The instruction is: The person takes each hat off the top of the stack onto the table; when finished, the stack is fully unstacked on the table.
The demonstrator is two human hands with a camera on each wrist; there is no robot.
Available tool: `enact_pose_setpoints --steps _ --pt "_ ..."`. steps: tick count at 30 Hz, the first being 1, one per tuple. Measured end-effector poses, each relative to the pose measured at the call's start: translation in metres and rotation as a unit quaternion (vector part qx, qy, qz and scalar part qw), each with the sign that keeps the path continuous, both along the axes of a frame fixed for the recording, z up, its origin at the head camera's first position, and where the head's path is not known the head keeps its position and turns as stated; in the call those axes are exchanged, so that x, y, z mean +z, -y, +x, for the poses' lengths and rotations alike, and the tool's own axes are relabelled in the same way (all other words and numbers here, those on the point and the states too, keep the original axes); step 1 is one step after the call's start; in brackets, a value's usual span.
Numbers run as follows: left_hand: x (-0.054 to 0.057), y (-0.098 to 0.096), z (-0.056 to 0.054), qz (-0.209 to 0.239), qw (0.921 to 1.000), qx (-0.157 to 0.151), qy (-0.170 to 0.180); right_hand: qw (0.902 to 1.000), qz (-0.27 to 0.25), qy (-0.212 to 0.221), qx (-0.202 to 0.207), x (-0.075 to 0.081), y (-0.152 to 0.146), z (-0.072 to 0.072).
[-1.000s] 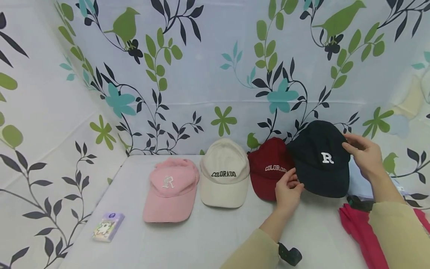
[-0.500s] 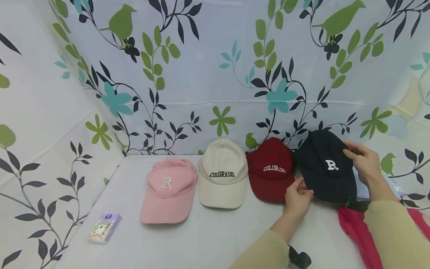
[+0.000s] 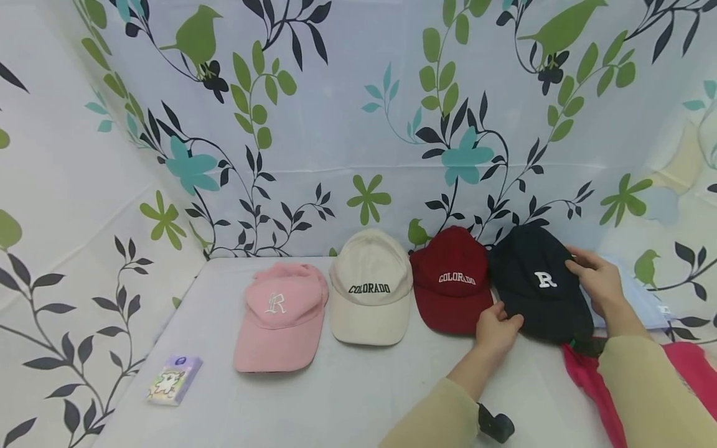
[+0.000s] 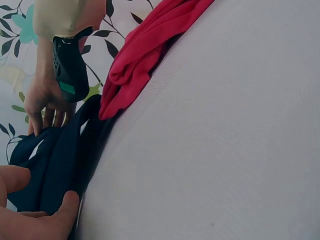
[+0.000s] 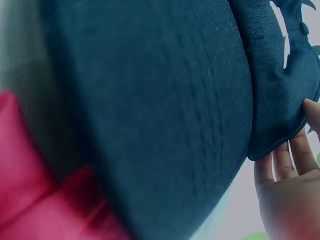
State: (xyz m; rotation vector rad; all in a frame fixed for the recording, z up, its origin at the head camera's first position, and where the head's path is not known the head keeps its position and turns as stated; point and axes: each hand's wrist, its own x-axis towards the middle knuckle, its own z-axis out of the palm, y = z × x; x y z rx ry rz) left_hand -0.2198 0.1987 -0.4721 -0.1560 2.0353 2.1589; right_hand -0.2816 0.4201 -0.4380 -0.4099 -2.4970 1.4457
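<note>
A black baseball cap [image 3: 540, 311] with a white R faces front at the right end of a row of caps. My right hand [image 3: 602, 280] pinches the edge of its crown; in the right wrist view the thumb lies outside and the fingers [image 5: 282, 162] reach under. My left hand [image 3: 495, 333] holds the left edge of the brim between thumb and fingers. Close on the left sits a dark red cap [image 3: 454, 314] lettered COLORADO. Beyond it are a cream cap [image 3: 370, 323] with the same word and a pink cap [image 3: 280, 345].
A crumpled red cloth [image 3: 596, 386] lies by the right forearm. Light blue folded fabric [image 3: 633, 295] shows behind the right hand. A small purple printed pack [image 3: 175, 379] rests at the left of the white table [image 3: 336, 410]. A patterned curtain [image 3: 336, 124] hangs behind the caps.
Both hands have brought the black cap down and slightly right, out from in front of the dark red cap to beside it. The other caps stay put.
</note>
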Motion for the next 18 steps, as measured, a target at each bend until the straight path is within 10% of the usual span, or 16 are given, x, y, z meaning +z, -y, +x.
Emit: enact_pose_setpoints --steps 18 --pt "0.003 0.015 0.008 0.050 0.9987 0.003 -0.005 0.9993 -0.025 -0.021 -0.019 0.003 -0.001 0.011"
